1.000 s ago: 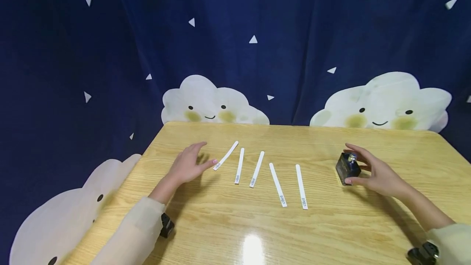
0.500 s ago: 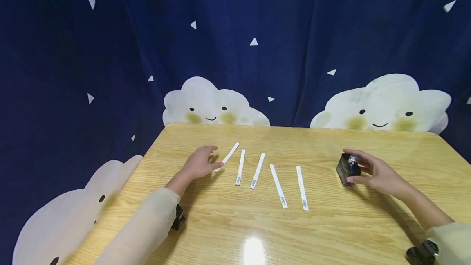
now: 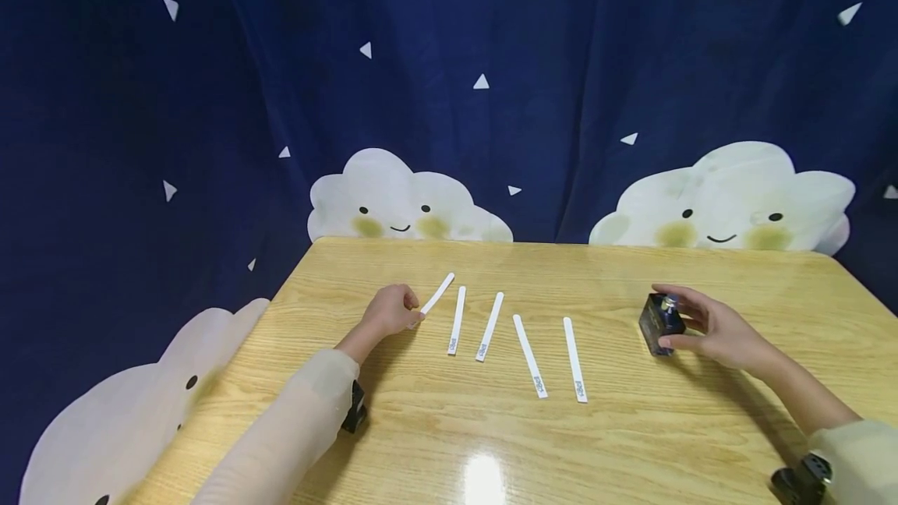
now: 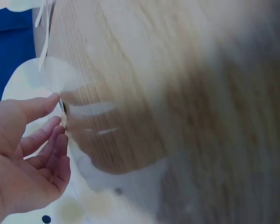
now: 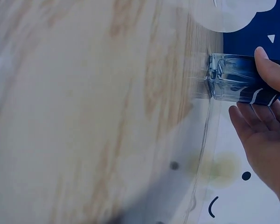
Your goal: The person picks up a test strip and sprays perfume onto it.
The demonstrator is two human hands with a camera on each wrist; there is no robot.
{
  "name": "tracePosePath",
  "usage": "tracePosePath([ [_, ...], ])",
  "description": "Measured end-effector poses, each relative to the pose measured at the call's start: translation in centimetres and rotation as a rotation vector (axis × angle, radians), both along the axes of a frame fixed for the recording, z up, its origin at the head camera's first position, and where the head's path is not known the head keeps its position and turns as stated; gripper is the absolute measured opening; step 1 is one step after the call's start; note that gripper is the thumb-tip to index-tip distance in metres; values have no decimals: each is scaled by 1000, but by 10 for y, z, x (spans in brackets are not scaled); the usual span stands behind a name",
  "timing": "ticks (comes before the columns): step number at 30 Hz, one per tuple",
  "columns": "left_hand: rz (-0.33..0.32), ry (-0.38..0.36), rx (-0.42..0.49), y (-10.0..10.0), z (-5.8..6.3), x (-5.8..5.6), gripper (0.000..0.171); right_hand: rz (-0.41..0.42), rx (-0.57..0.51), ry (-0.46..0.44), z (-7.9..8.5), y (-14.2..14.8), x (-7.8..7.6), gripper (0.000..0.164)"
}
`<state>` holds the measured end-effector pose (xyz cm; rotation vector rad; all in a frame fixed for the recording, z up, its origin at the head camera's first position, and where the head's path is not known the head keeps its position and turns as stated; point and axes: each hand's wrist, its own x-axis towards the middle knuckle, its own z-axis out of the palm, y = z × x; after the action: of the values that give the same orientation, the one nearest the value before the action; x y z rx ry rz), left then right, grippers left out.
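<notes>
- Light wooden desk (image 3: 631,427) before a navy curtain (image 3: 449,61) printed with smiling white clouds
- Five thin white paper strips (image 3: 532,354) lie side by side mid-desk; nothing lies between them and the hands
- Left hand (image 3: 390,310) pinches the near end of the leftmost white strip (image 3: 438,292)
- Right hand (image 3: 715,327), fingers curved, grips one small dark blue glass bottle (image 3: 659,323) standing at the desk's right, well apart from the strips

Looks like a staged recording corner: wooden bench (image 3: 631,427) set against a dark blue curtain (image 3: 491,37) printed with smiling clouds (image 3: 403,197).
</notes>
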<state>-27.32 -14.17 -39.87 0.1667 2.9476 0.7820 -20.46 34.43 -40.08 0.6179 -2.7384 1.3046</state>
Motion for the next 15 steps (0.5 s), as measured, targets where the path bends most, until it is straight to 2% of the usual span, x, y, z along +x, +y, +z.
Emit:
tracePosePath([
  [6,40,-36,16,5,4,1,12,-4,5,-6,0,0,-1,75],
  [15,39,-27,-37,11,6,-2,3,-30,0,4,-1,-4,-3,72],
])
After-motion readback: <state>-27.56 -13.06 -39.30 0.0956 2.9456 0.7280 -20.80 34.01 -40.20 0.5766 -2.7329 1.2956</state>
